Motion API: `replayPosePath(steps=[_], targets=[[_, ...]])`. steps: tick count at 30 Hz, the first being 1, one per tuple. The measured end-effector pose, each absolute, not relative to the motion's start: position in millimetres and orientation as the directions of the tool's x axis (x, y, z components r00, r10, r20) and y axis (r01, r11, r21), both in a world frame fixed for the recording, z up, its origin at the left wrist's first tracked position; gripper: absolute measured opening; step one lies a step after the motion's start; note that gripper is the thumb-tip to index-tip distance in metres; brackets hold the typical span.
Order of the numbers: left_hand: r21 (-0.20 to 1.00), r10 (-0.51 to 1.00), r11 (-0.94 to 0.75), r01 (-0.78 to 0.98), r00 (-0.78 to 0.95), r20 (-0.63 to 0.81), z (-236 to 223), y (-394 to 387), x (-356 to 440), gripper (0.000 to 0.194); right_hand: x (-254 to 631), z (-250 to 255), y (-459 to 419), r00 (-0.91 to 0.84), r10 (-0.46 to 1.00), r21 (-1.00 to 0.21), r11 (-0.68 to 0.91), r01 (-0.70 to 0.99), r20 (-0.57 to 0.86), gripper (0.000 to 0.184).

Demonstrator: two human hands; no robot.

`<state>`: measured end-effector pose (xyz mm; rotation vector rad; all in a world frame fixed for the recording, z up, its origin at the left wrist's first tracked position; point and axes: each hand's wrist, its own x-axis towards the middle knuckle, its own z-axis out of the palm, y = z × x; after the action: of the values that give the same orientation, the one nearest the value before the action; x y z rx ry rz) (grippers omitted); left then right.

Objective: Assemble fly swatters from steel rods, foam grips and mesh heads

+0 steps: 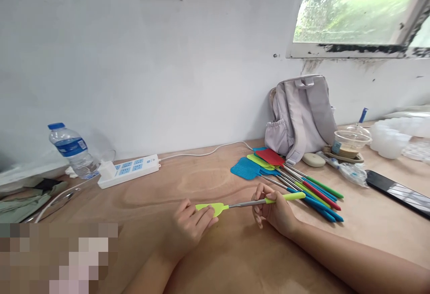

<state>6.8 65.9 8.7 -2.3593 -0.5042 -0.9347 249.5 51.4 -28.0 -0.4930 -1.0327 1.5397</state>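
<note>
A lime-green fly swatter with a metal shaft is held level above the table between my two hands. My left hand is closed on its flat head, covering most of it. Near the other end, my right hand pinches the lime-green handle, some of its fingers curled loosely below. Just beyond my right hand lies a pile of fly swatters with blue heads, a red head and a lime-green head. Their blue, red, green and lime handles point toward the lower right.
A power strip and a tilted water bottle stand at the left. Against the wall leans a grey backpack. To the right are a plastic cup, a beige oval object, a black phone and translucent containers.
</note>
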Motion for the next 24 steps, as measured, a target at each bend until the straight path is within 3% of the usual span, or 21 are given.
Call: replayPosePath(steps=[10,24], targets=[[-0.431,0.090,-0.729,0.531,0.699,0.709,14.5,57.2,8.0,0.017,247.1,-23.3,49.8,-0.264,0.925,-0.772,0.047,-0.633,0.273,0.011],[-0.373,0.109,-0.777,0.507,0.692,0.713,11.0,65.9,-0.9,0.017,240.2,-19.0,38.8,-0.289,0.897,-0.731,0.053,-0.680,0.334,0.007]])
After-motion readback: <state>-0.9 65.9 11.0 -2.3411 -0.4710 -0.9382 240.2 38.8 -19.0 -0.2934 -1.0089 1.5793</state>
